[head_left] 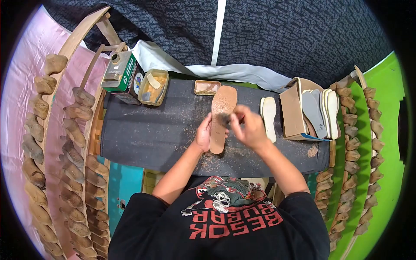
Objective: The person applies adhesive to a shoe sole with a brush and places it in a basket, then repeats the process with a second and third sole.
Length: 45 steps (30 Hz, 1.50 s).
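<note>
A brown shoe sole (222, 103) is held upright over the table, its wide end away from me. My left hand (203, 132) grips it by the left edge, with the thumb along the side. My right hand (248, 126) is closed at the sole's right edge, its fingers pinched. A small dark thing (224, 119), smeared by motion, shows at those fingertips against the middle of the sole; its kind cannot be made out. Light crumbs cling to the sole's upper face.
Crumbs dot the dark tabletop (147, 130). A glue can (123, 76), a tub with a spreader (154, 88) and a small tray (207, 87) stand at the back. Pale soles (268, 117) lie right, beside a cardboard box (293, 110) of soles. Wooden shoe lasts (73, 130) fill racks on both sides.
</note>
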Tool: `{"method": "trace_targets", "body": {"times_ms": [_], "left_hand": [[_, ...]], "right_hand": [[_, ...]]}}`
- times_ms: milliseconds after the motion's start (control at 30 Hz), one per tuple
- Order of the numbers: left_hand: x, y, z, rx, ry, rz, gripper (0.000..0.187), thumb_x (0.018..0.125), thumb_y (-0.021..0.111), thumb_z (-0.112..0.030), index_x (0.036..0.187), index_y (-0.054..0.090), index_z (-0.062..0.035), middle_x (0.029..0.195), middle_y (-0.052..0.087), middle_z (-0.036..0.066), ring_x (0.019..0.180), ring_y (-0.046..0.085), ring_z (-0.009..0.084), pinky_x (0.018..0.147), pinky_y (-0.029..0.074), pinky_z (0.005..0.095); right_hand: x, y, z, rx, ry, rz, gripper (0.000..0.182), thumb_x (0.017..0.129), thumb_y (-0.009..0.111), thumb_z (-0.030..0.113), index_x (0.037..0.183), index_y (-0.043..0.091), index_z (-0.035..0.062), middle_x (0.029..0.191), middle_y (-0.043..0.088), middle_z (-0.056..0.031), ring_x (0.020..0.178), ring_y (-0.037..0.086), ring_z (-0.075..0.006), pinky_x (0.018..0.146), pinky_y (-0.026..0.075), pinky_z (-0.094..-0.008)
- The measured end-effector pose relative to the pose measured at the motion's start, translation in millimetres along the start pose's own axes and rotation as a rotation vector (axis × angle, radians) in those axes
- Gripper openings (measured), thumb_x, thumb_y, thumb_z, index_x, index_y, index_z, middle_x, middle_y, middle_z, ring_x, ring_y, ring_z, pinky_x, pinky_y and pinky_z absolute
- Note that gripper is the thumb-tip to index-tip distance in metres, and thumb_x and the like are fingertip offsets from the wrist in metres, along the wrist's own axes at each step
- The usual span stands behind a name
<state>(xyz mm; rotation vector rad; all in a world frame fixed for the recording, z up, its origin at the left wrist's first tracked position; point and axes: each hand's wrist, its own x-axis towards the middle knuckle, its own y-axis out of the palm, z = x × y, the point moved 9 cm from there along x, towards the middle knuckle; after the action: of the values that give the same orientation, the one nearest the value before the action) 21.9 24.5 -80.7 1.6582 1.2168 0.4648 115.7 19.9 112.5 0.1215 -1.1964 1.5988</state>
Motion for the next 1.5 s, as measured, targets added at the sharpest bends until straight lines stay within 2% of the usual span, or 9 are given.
{"method": "trace_targets", "body": {"times_ms": [167,233,367,500,567,767,1067,1367,1500], "left_hand": [[4,-5,-2,0.171,0.015,-0.031,0.054,0.105,0.037,-0.052,0.128,0.057,-0.0072,0.102,0.071,0.015,0.081,0.070,0.0250,0.079,0.059,0.0390],[5,-7,-1,0.103,0.015,-0.054,0.050,0.106,0.038,-0.049,0.135,0.051,-0.0101,0.111,0.067,0.010,0.085,0.070,0.0228,0.073,0.058,0.0372],[7,-10,-2,-0.046,0.049,-0.123,0.049,0.106,0.038,-0.048,0.136,0.050,-0.0116,0.112,0.067,0.010,0.086,0.070,0.0235,0.075,0.058,0.0372],[8,-22,5,0.109,0.010,-0.029,0.047,0.106,0.038,-0.048,0.136,0.049,-0.0130,0.108,0.067,0.010,0.086,0.070,0.0241,0.076,0.058,0.0381],[5,-29,4,0.122,0.041,-0.048,0.048,0.106,0.038,-0.048,0.135,0.049,-0.0117,0.104,0.068,0.010,0.086,0.070,0.0244,0.076,0.058,0.0385],[-24,-41,-7,0.110,0.065,-0.115,0.054,0.106,0.034,-0.049,0.123,0.061,-0.0044,0.096,0.070,0.014,0.086,0.070,0.0253,0.078,0.058,0.0392],[-56,-66,-39,0.077,0.197,-0.182,0.052,0.106,0.035,-0.047,0.123,0.058,-0.0045,0.092,0.070,0.015,0.084,0.070,0.0267,0.078,0.057,0.0404],[-59,-69,-47,0.072,0.204,-0.161,0.054,0.105,0.034,-0.049,0.120,0.061,-0.0041,0.094,0.070,0.014,0.084,0.070,0.0261,0.077,0.058,0.0398],[-52,-66,-45,0.073,0.212,-0.180,0.054,0.105,0.034,-0.048,0.121,0.061,-0.0043,0.095,0.070,0.014,0.086,0.070,0.0261,0.078,0.058,0.0400]], "right_hand": [[15,-19,-26,-0.036,0.101,-0.103,0.016,0.093,0.064,0.002,0.107,0.056,-0.0015,0.076,0.064,-0.0108,0.061,0.064,-0.0177,0.054,0.050,-0.0289],[6,-13,-11,-0.045,0.043,-0.083,0.016,0.088,0.067,0.004,0.101,0.058,0.0009,0.071,0.064,-0.0120,0.060,0.067,-0.0271,0.055,0.053,-0.0369],[-2,-1,13,0.008,-0.052,-0.019,0.017,0.087,0.069,0.005,0.099,0.058,0.0014,0.070,0.063,-0.0121,0.060,0.067,-0.0269,0.056,0.053,-0.0381],[12,-10,-38,-0.035,0.097,-0.112,0.015,0.094,0.065,0.004,0.106,0.056,0.0003,0.071,0.060,-0.0059,0.057,0.057,-0.0112,0.051,0.047,-0.0264],[29,-16,-61,-0.012,0.184,-0.158,0.015,0.093,0.065,0.005,0.105,0.056,0.0014,0.071,0.064,-0.0117,0.058,0.067,-0.0213,0.053,0.050,-0.0322],[74,8,-126,0.045,0.295,-0.276,0.016,0.097,0.063,0.012,0.105,0.056,0.0006,0.077,0.067,-0.0163,0.064,0.068,-0.0272,0.060,0.051,-0.0360],[78,136,-179,0.115,0.488,0.020,0.026,0.099,0.061,0.024,0.100,0.052,-0.0003,0.082,0.067,-0.0262,0.078,0.066,-0.0469,0.067,0.051,-0.0506],[85,137,-178,-0.022,0.426,0.055,0.028,0.099,0.061,0.026,0.101,0.052,-0.0003,0.081,0.067,-0.0267,0.080,0.066,-0.0474,0.068,0.050,-0.0531],[80,102,-172,0.012,0.463,-0.048,0.026,0.099,0.063,0.025,0.100,0.054,-0.0001,0.073,0.066,-0.0240,0.069,0.067,-0.0430,0.061,0.050,-0.0464]]}}
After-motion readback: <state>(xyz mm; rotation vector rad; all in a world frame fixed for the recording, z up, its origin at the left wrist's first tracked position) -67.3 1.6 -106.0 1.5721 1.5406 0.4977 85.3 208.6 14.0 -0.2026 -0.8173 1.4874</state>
